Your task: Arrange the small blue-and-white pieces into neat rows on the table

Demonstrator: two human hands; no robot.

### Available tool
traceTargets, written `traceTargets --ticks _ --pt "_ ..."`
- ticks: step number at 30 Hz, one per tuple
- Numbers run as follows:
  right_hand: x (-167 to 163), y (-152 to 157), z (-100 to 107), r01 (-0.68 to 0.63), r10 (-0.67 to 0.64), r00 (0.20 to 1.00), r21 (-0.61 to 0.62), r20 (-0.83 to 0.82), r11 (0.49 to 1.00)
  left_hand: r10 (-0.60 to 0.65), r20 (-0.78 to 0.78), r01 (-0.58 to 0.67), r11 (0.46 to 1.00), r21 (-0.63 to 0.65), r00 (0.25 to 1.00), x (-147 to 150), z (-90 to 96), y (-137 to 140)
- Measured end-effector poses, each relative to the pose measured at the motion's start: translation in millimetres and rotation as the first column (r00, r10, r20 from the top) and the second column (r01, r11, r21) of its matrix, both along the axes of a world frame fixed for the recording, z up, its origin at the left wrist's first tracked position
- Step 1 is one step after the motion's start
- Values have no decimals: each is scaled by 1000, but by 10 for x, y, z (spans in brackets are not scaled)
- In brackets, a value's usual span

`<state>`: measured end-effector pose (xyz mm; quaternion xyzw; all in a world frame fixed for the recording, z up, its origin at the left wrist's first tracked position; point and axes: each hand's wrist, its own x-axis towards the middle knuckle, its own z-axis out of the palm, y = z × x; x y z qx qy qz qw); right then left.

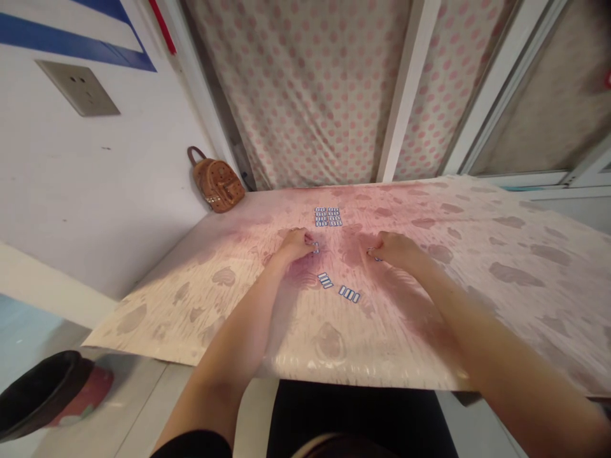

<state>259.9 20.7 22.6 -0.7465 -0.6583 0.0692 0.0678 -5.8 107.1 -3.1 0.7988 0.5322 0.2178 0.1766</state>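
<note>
On the table my left hand [296,245] is closed, its fingertips pinching small white tiles with blue edges [316,247]. Across from it, my right hand [395,250] is also closed, with similar white-and-blue tiles [375,256] partly hidden under its fingers. Beyond both hands lies a block of tiles [328,217] in two columns of short rows. Closer to me are two loose groups, a slanted row of tiles [325,280] and another row [349,294] to its right. Markings on the tiles are too small to read.
A patterned plastic cloth [329,340] covers the table. At the back left corner a small brown backpack [218,183] leans by the wall. A polka-dot curtain [305,89] hangs behind the table. On the floor at left stands a dark-rimmed pot [79,397].
</note>
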Motion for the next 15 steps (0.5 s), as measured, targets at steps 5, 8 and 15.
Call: traceTargets --ticks 5,8,15 --pt "-114 -46 -43 -50 50 997 -2 60 999 -1 -30 0 999 -34 1000 3 30 -12" --pt "-195 -113 -16 -51 51 995 6 86 999 -6 -44 4 999 -53 999 11 47 -18" --pt "-281 -199 68 24 -28 985 23 171 999 6 -36 -7 999 -36 999 17 3 19"
